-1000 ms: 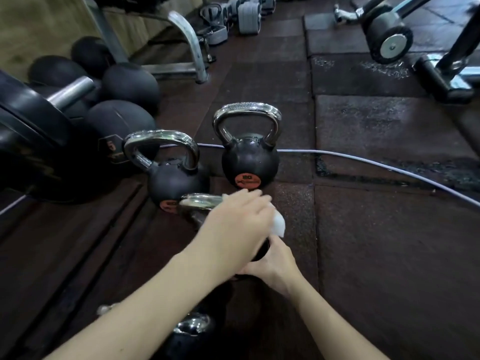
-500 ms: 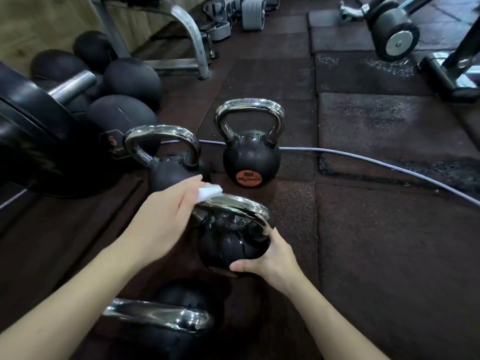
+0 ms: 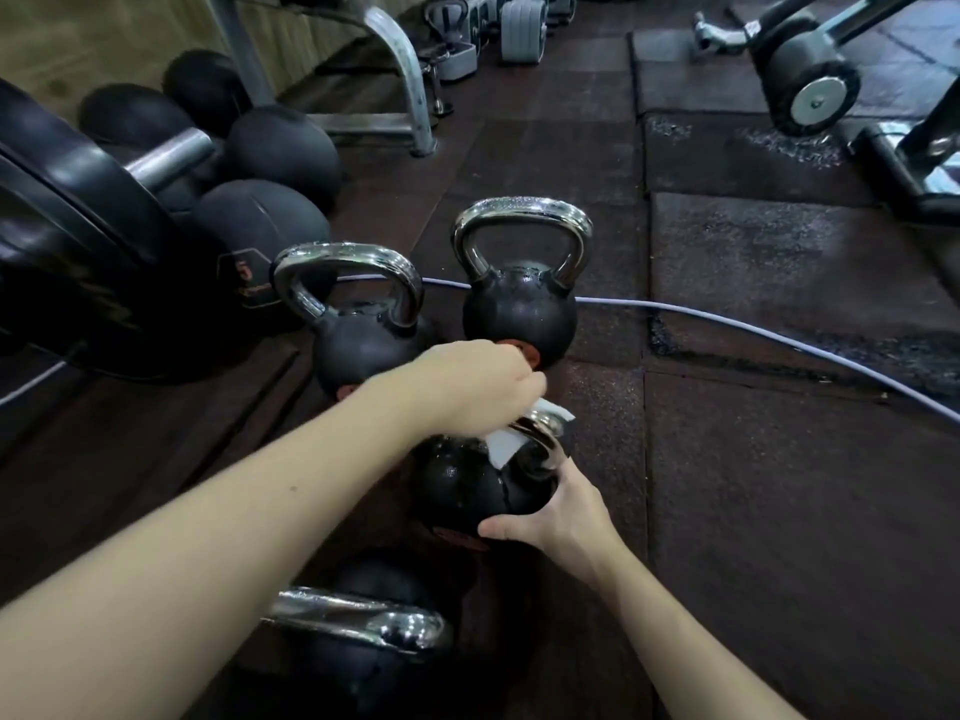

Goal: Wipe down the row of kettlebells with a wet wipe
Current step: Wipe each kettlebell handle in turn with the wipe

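Your left hand [image 3: 475,387] is curled shut around a white wet wipe [image 3: 511,443], pressing it over the chrome handle [image 3: 540,444] of the black round kettlebell [image 3: 467,485] in front of you; the fingers are folded under, so only a crumpled corner of the wipe shows below the knuckles. Your right hand [image 3: 558,517] is cupped against the lower right side of that same bell, thumb across its front and fingers wrapped behind, steadying it on the dark rubber floor mat [image 3: 779,511].

Half a second ago your left hand sat at the left end of the handle with the wipe pinched at your fingertips; it has now slid across to the right end, and the wipe covers the bend of the handle there. Your right hand has kept its hold low on the bell, and the bell has not shifted on the mat.

The bell's black shell looks glossy and wet-speckled, with an orange label peeking out by your right thumb. It stands near the middle of the mat, just in front of two more chrome-handled black kettlebells: the left one [image 3: 358,324] and the right one [image 3: 519,304], both upright with damp tops. A fourth kettlebell [image 3: 363,631] lies nearest you, its handle showing under your left forearm. A pale grey cable [image 3: 753,330] runs across the mat behind the row.
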